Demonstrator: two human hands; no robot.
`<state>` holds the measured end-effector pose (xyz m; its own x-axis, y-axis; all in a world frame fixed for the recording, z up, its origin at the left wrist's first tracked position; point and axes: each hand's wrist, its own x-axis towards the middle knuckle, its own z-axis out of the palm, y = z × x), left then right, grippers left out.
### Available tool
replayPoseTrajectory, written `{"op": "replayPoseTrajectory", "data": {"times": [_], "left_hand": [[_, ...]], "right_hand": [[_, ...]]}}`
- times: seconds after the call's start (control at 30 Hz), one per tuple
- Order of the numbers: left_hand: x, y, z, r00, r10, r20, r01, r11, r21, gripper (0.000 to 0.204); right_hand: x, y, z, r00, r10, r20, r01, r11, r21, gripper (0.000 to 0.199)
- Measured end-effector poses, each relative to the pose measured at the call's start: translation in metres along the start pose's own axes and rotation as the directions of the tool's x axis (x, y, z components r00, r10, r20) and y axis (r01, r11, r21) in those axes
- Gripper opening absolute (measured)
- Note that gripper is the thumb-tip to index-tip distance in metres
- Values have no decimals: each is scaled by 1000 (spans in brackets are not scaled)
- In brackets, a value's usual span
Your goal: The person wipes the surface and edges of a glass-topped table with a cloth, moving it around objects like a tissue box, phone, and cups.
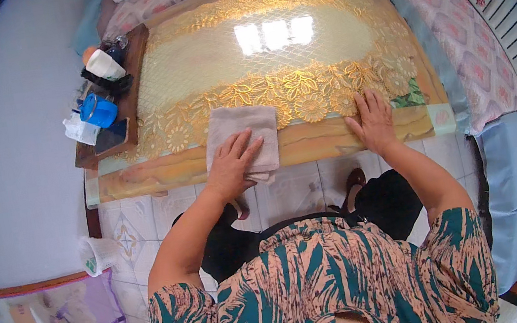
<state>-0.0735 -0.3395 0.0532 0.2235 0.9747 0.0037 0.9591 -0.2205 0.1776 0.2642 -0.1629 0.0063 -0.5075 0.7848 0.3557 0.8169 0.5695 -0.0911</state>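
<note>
A folded pale grey-pink cloth (241,124) lies at the near edge of the table, its lower corner hanging slightly over the rim. Flat on top of it rests my left hand (232,163), fingers stretched out and somewhat apart. My right hand (372,119) is set down to the right on the table's near border, open, fingertips touching the tablecloth's edge. The table (173,172) has a yellow-brown marbled border under a clear cover. Over its middle spreads a gold lace-patterned tablecloth (300,82), reflecting a bright window.
At the left, a wooden tray (136,69) holds a blue cup (98,110), a white cup (105,65), tissue (81,129) and a dark phone-like slab (112,136). A patterned sofa (455,45) borders the far and right sides. A white bin (97,254) stands on the tiled floor.
</note>
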Motion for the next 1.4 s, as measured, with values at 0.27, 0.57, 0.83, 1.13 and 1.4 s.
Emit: {"op": "replayPoseTrajectory", "data": {"times": [0.27,0.57,0.83,1.13,1.4], "left_hand": [[1,-5,-1,998,49,-41,-54,992,-117,90],[4,-28,23,976,12,-218,-80,949,-306,74],[13,4,29,882,-359,-306,352,933,-79,75],[122,88,46,986,6,-164,-3,1000,19,84],[227,54,40,989,26,-145,-41,995,-96,75]], "right_hand": [[0,-4,-9,999,50,-14,-49,997,57,62],[0,-2,-4,998,44,-33,-42,998,55,62],[2,-3,-13,998,64,1,-64,996,68,61],[6,-6,-20,994,86,73,-94,989,113,62],[13,-10,-28,983,103,151,-122,985,124,64]]}}
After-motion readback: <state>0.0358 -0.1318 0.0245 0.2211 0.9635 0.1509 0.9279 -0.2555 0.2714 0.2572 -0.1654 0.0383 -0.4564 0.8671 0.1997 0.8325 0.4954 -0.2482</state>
